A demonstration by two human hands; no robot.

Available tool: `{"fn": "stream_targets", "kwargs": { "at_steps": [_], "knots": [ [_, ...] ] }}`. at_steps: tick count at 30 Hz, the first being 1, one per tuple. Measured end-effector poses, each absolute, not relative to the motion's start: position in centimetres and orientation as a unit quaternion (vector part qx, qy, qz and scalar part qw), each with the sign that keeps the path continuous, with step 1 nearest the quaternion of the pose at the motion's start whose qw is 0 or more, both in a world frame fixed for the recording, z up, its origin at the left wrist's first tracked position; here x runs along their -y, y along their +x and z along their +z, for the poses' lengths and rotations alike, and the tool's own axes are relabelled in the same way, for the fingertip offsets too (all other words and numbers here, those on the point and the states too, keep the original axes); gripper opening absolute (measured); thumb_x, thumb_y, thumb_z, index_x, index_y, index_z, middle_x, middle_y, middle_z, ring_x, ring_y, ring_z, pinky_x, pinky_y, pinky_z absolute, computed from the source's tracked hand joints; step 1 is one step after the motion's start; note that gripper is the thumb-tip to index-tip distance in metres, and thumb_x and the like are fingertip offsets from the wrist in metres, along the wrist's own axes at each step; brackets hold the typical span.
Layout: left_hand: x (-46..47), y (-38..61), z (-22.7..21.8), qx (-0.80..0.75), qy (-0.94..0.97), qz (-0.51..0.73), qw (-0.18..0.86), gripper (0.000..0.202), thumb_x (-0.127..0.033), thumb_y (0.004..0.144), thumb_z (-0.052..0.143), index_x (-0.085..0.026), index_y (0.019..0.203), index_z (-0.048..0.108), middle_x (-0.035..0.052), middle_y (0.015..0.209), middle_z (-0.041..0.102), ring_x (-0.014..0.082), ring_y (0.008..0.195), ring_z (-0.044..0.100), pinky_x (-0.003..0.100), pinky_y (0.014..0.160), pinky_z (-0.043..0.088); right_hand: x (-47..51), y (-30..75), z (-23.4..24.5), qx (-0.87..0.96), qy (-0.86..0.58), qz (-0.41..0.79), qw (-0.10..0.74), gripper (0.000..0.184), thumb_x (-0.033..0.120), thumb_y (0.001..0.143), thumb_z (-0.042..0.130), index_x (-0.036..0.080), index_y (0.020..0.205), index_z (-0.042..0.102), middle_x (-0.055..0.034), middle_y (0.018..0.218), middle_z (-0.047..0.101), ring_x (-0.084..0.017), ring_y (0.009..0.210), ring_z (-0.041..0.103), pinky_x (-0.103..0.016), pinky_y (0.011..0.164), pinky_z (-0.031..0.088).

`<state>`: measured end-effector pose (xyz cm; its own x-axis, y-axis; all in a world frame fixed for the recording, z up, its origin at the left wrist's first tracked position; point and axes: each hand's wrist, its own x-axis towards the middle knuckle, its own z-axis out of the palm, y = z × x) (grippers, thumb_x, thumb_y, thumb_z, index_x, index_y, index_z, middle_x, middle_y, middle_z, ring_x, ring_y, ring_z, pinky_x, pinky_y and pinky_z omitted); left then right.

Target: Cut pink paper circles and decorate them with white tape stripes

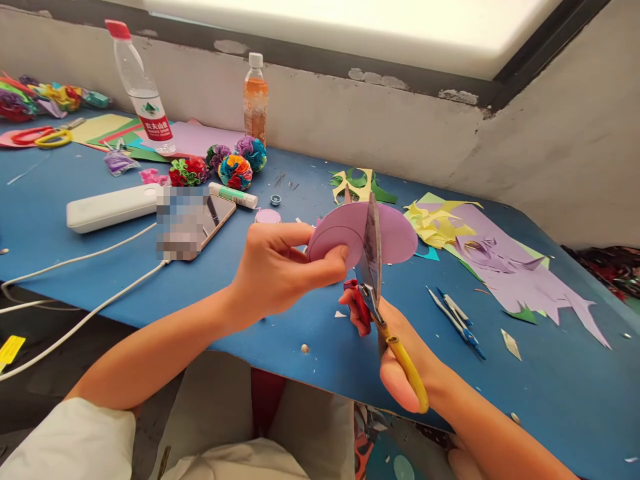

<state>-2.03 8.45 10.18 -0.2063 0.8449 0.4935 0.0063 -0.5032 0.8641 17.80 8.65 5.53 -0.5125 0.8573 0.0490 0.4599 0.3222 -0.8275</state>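
My left hand (pixel 285 267) pinches a round piece of purple paper (pixel 397 233) at its left edge, thumb on top. A thin curved line is drawn on the paper. My right hand (pixel 400 353) grips a pair of scissors (pixel 371 253) by its handles, one yellow and one red. The blades point up and away, parted, with the paper between them. Below the paper, a small white scrap (pixel 340 314) lies on the blue table (pixel 295 333). Behind my left hand is a small purple disc (pixel 269 217).
Paper offcuts (pixel 500 257) and a compass (pixel 456 323) lie to the right. On the left are a phone (pixel 213 220), a white power bank (pixel 115 208), a glue stick (pixel 234 195) and cables. Two bottles (pixel 256 100) and colourful paper balls (pixel 236 171) stand toward the wall.
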Motion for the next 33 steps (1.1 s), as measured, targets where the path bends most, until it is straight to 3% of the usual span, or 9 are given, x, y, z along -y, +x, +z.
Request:
{"fn": "stream_targets", "kwargs": {
  "at_steps": [7,11,16,22,26,29,33],
  "knots": [
    [-8.4,-2.1,10.4,-0.414,0.553,0.656,0.304,0.032,-0.017,0.063,0.065,-0.014,0.041,0.043,-0.0050,0.046,0.029,0.0042,0.048,0.026,0.016,0.036,0.019,-8.9,17.8,5.8,0.781,-0.426,0.388,0.240,0.094,0.100,0.033,0.045,0.022,0.086,0.049,-0.0004,0.076,0.050,-0.014,0.058,0.040,-0.031,0.048,0.038],
    [-8.3,-2.1,10.5,-0.423,0.542,0.654,0.317,0.029,-0.018,0.064,0.065,-0.014,0.043,0.045,-0.0047,0.046,0.034,0.0046,0.048,0.028,0.016,0.035,0.022,-8.9,18.1,5.4,0.787,-0.416,0.381,0.249,0.093,0.097,0.033,0.052,0.024,0.090,0.049,-0.0010,0.079,0.051,-0.016,0.061,0.042,-0.031,0.050,0.040],
    [-8.3,-2.1,10.5,-0.428,0.537,0.652,0.321,0.028,-0.018,0.063,0.066,-0.014,0.042,0.048,-0.0044,0.044,0.038,0.0045,0.047,0.031,0.015,0.034,0.024,-9.0,18.3,4.9,0.795,-0.395,0.377,0.264,0.095,0.100,0.036,0.046,0.023,0.091,0.051,-0.0004,0.077,0.048,-0.015,0.060,0.040,-0.031,0.049,0.039],
    [-8.2,-2.2,10.3,-0.446,0.534,0.641,0.323,0.028,-0.021,0.064,0.068,-0.013,0.043,0.051,-0.0037,0.044,0.042,0.0042,0.045,0.034,0.015,0.035,0.027,-9.0,18.5,5.4,0.787,-0.398,0.397,0.254,0.091,0.095,0.038,0.057,0.022,0.092,0.051,-0.0012,0.082,0.051,-0.014,0.061,0.041,-0.031,0.051,0.041],
    [-8.3,-2.4,10.3,-0.449,0.535,0.631,0.337,0.028,-0.023,0.065,0.068,-0.014,0.044,0.052,-0.0032,0.045,0.043,0.0057,0.046,0.038,0.016,0.037,0.032,-9.1,18.3,5.7,0.786,-0.405,0.397,0.247,0.094,0.100,0.040,0.046,0.021,0.090,0.053,-0.0024,0.082,0.052,-0.015,0.061,0.042,-0.032,0.051,0.042],
    [-8.4,-2.4,10.3,-0.443,0.541,0.632,0.334,0.028,-0.022,0.065,0.067,-0.014,0.044,0.051,-0.0035,0.045,0.041,0.0050,0.046,0.037,0.015,0.036,0.028,-9.1,18.1,5.9,0.777,-0.419,0.402,0.242,0.095,0.101,0.041,0.038,0.020,0.087,0.052,-0.0026,0.080,0.051,-0.014,0.059,0.042,-0.032,0.050,0.042],
    [-8.4,-2.3,10.2,-0.442,0.551,0.629,0.324,0.030,-0.021,0.066,0.067,-0.014,0.044,0.048,-0.0043,0.047,0.035,0.0038,0.047,0.030,0.016,0.037,0.023,-8.9,17.9,6.2,0.764,-0.431,0.412,0.246,0.091,0.100,0.043,0.040,0.021,0.087,0.051,-0.0012,0.077,0.050,-0.013,0.056,0.041,-0.031,0.049,0.043]
  ]
}}
